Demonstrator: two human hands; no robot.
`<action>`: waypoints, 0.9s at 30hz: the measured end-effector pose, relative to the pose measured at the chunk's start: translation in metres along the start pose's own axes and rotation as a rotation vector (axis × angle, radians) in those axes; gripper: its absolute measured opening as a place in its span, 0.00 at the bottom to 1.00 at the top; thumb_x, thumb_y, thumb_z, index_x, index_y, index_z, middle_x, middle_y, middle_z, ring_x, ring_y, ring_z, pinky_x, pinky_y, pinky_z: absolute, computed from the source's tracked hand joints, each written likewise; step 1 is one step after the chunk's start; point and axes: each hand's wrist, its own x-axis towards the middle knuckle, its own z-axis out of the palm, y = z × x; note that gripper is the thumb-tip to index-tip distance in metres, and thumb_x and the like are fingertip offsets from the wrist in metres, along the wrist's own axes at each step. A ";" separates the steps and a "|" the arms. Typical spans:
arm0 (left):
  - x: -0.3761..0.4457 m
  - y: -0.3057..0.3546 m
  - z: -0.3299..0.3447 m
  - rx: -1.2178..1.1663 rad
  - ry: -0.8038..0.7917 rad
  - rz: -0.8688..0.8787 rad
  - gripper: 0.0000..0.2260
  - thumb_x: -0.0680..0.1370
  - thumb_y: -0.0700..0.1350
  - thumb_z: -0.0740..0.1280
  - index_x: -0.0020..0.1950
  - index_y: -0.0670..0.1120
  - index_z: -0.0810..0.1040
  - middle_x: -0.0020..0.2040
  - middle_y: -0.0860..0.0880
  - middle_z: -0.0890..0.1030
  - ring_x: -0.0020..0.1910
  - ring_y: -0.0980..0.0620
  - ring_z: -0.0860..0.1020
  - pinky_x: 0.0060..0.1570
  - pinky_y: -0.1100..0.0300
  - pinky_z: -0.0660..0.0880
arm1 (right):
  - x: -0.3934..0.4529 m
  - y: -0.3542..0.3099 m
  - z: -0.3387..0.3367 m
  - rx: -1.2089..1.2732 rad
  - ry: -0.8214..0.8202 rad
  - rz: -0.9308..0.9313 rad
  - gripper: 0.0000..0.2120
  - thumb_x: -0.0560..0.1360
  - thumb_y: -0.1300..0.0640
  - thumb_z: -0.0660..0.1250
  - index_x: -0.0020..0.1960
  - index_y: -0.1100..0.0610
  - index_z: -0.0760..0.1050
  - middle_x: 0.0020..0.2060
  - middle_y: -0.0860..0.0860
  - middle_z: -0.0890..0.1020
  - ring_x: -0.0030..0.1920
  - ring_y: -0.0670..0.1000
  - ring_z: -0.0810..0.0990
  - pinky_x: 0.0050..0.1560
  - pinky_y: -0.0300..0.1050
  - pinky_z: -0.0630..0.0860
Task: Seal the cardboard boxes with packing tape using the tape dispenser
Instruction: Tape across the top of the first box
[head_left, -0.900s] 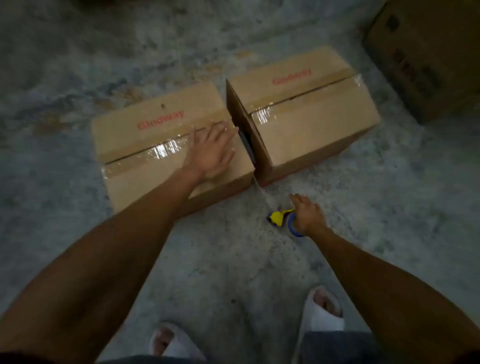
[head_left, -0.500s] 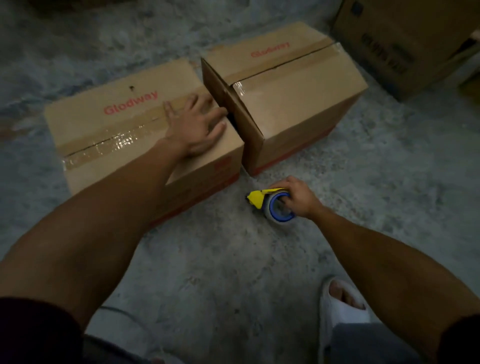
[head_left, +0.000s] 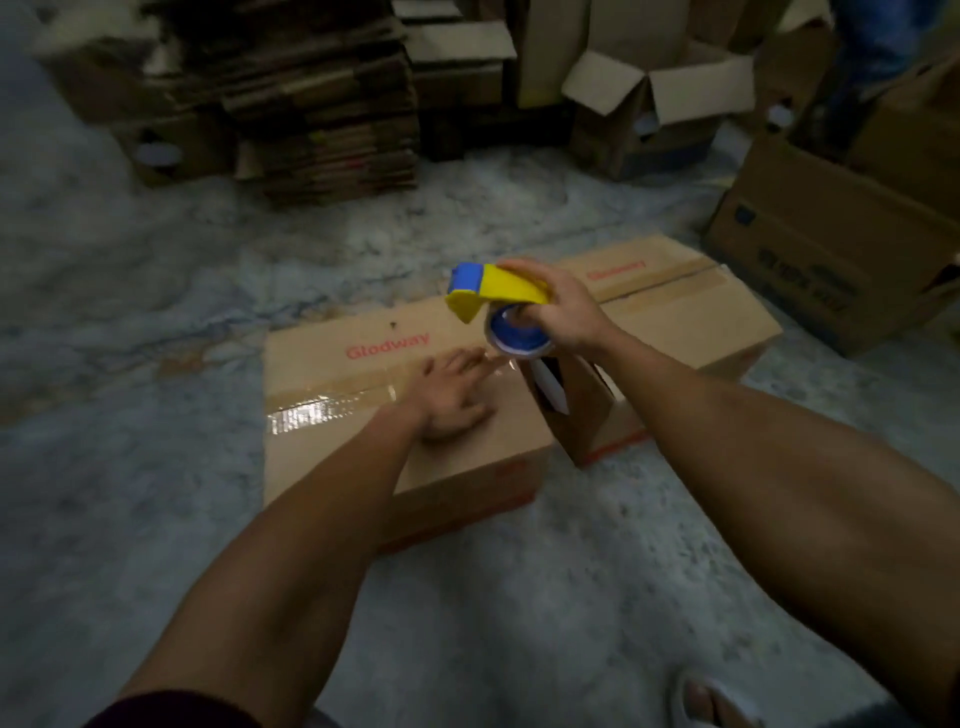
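Bare mottled grey concrete floor at six o'clock. Left hand flat, fingers spread, on the taped brown cardboard box. Right hand grips the yellow-and-blue tape dispenser above its twelve o'clock edge.

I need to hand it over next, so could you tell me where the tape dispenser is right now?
In the head view, the tape dispenser is held up in the right hand, above the gap between the two Glodway boxes, just beyond the left hand.

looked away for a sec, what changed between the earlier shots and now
The right hand, gripping the tape dispenser, has lifted it from low near the floor in front of the boxes to above the gap between them. The view has tipped up, so stacked cardboard now shows behind. The left hand stays flat on the left box, and both boxes keep their places, with tape along their seams.
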 end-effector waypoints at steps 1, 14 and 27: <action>-0.010 -0.016 -0.004 -0.035 0.040 -0.071 0.30 0.79 0.60 0.56 0.79 0.57 0.50 0.80 0.51 0.51 0.78 0.48 0.50 0.74 0.42 0.48 | 0.013 -0.013 0.009 -0.046 -0.028 -0.017 0.34 0.63 0.64 0.66 0.68 0.49 0.74 0.62 0.55 0.78 0.63 0.55 0.74 0.64 0.49 0.71; -0.129 -0.115 -0.036 -0.278 0.050 -0.691 0.30 0.81 0.53 0.60 0.78 0.42 0.55 0.77 0.41 0.61 0.75 0.43 0.62 0.71 0.53 0.60 | 0.032 -0.075 0.101 -0.056 -0.226 -0.229 0.35 0.60 0.50 0.60 0.68 0.41 0.73 0.48 0.52 0.71 0.54 0.54 0.74 0.55 0.42 0.69; -0.101 -0.107 -0.012 -0.395 0.263 -1.047 0.26 0.73 0.48 0.70 0.68 0.40 0.69 0.68 0.39 0.70 0.68 0.39 0.68 0.65 0.51 0.68 | 0.037 -0.059 0.109 -0.134 -0.324 -0.421 0.30 0.63 0.53 0.62 0.66 0.41 0.75 0.45 0.49 0.68 0.47 0.48 0.70 0.51 0.44 0.70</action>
